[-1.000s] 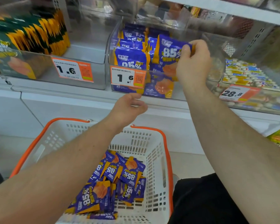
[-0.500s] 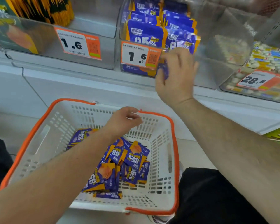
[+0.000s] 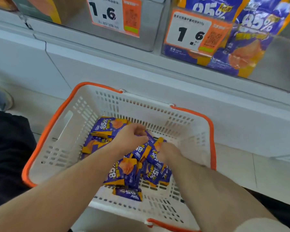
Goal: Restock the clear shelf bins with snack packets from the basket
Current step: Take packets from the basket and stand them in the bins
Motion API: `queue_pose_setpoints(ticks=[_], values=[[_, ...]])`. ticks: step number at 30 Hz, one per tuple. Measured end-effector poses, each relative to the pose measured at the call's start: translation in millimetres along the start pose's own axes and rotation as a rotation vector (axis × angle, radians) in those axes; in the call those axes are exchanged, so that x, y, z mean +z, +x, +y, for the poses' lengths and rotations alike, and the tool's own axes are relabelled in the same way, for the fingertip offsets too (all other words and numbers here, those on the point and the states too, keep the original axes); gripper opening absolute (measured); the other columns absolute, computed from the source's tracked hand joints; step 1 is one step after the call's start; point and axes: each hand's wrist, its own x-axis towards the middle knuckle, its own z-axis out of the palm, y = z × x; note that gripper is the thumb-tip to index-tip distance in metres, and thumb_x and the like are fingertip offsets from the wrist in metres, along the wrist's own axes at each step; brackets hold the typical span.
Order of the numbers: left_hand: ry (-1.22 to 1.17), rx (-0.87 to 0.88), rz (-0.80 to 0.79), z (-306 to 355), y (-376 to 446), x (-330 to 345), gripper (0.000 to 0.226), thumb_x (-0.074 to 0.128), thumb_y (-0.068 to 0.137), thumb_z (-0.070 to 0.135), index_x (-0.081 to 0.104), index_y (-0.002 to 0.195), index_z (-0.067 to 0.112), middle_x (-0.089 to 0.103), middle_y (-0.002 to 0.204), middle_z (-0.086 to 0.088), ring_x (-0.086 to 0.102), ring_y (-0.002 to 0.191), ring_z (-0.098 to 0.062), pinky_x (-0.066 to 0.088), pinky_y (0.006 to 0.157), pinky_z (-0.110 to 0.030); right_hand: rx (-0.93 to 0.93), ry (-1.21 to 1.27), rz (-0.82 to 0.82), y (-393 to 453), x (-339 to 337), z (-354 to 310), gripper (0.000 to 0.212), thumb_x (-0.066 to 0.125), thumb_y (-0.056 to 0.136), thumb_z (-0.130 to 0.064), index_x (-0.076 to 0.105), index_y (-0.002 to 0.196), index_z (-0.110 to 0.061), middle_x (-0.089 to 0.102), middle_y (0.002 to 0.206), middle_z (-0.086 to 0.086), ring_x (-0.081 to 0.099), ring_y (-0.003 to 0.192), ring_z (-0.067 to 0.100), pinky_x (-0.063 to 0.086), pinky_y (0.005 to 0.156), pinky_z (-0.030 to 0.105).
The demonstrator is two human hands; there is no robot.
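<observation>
I am noting both hands working inside the white slotted plastic basket: left hand and right hand are each pinching purple-and-orange foil snack packets beneath them, gathering stock for the clear bin above.

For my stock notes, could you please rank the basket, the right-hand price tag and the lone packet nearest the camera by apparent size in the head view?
1. basket
2. price tag
3. packet

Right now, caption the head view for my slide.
Both hands, left hand and right hand, dig into purple snack packets in the white basket below the shelf bin.
</observation>
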Motion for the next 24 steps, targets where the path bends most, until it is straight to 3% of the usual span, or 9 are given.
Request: queue_pose_setpoints(ticks=[2, 4, 6, 11, 14, 16, 18, 21, 24], values=[[0.002, -0.032, 0.003, -5.0, 4.0, -3.3, 0.039, 0.067, 0.091, 0.022, 0.054, 0.128, 0.023, 0.064, 0.102, 0.017, 0.057, 0.093, 0.005, 0.042, 0.071, -0.013, -0.004, 0.059, -0.007, 8.2, 23.3, 0.1, 0.040, 0.065, 0.080, -0.031, 0.048, 0.113, -0.016, 0.057, 0.088, 0.003, 0.059, 0.076, 0.022, 0.055, 0.064, 0.038], [0.017, -0.057, 0.018, -8.8, 7.7, -5.7, 0.039, 0.066, 0.091, 0.021, 0.055, 0.127, 0.022, 0.064, 0.101, 0.018, 0.057, 0.093, 0.005, 0.042, 0.070, -0.012, 0.015, 0.109, -0.011, 7.7, 40.3, -2.6, 0.090, 0.075, 0.068, -0.057, 0.034, 0.139, -0.020, 0.051, 0.129, 0.005, 0.057, 0.110, 0.027, 0.052, 0.087, 0.042], [0.042, -0.075, 0.026, -11.9, 10.8, -6.6, 0.038, 0.067, 0.090, 0.021, 0.055, 0.127, 0.022, 0.065, 0.102, 0.016, 0.057, 0.096, 0.003, 0.044, 0.073, -0.014, 0.052, 0.079, -0.035, 9.9, 51.9, -4.6, 0.119, 0.072, 0.063, -0.073, 0.014, 0.151, -0.019, 0.024, 0.155, 0.007, 0.037, 0.136, 0.034, 0.037, 0.106, 0.048], [0.078, -0.101, 0.012, -17.9, 10.9, -7.9, 0.036, 0.066, 0.091, 0.024, 0.055, 0.125, 0.026, 0.064, 0.104, 0.018, 0.056, 0.095, 0.004, 0.046, 0.077, -0.021, 0.042, -0.109, 0.044, 5.8, 55.9, -9.6, 0.096, 0.071, 0.077, -0.060, 0.025, 0.145, -0.011, 0.041, 0.144, 0.012, 0.046, 0.128, 0.034, 0.032, 0.109, 0.048], [0.092, -0.108, 0.014, -21.4, 6.9, -8.2, 0.035, 0.066, 0.092, 0.023, 0.055, 0.125, 0.027, 0.064, 0.106, 0.016, 0.058, 0.093, 0.001, 0.046, 0.077, -0.023, -0.030, -0.036, 0.061, -1.7, 45.3, -11.1, 0.049, 0.067, 0.084, -0.040, 0.047, 0.119, -0.012, 0.056, 0.111, 0.006, 0.059, 0.105, 0.032, 0.039, 0.107, 0.049], [0.094, -0.097, 0.018, -21.8, 2.8, -7.1, 0.032, 0.066, 0.091, 0.024, 0.055, 0.121, 0.028, 0.065, 0.106, 0.016, 0.062, 0.092, -0.006, 0.050, 0.071, -0.021, -0.072, 0.023, 0.124, -8.5, 33.7, -14.6, 0.019, 0.057, 0.090, -0.023, 0.048, 0.103, -0.012, 0.056, 0.092, 0.006, 0.061, 0.087, 0.030, 0.053, 0.086, 0.046], [0.094, -0.087, 0.021, -22.4, -3.6, -4.7, 0.031, 0.066, 0.091, 0.023, 0.056, 0.120, 0.027, 0.065, 0.105, 0.015, 0.061, 0.093, -0.004, 0.049, 0.071, -0.019, -0.111, -0.039, 0.231, -12.9, 19.0, -17.9, 0.033, 0.050, 0.092, -0.010, 0.042, 0.125, -0.010, 0.059, 0.102, 0.011, 0.063, 0.088, 0.033, 0.053, 0.068, 0.041], [0.092, -0.067, 0.011, -20.0, -14.4, -1.4, 0.032, 0.067, 0.090, 0.023, 0.058, 0.120, 0.026, 0.064, 0.104, 0.016, 0.059, 0.095, -0.001, 0.051, 0.076, -0.024, -0.135, -0.105, 0.341, -20.2, -11.1, -20.9, 0.066, 0.044, 0.090, 0.001, 0.021, 0.149, -0.018, 0.063, 0.096, 0.008, 0.064, 0.084, 0.028, 0.049, 0.062, 0.038], [0.109, -0.025, -0.010, -7.6, -23.0, 0.6, 0.026, 0.065, 0.090, 0.022, 0.057, 0.112, 0.032, 0.063, 0.105, 0.015, 0.061, 0.095, -0.007, 0.056, 0.080, -0.032, -0.046, 0.103, 0.340, -31.9, -49.5, -22.0, 0.056, 0.047, 0.089, 0.003, 0.042, 0.140, -0.018, 0.057, 0.085, 0.001, 0.058, 0.071, 0.016, 0.048, 0.054, 0.029]])
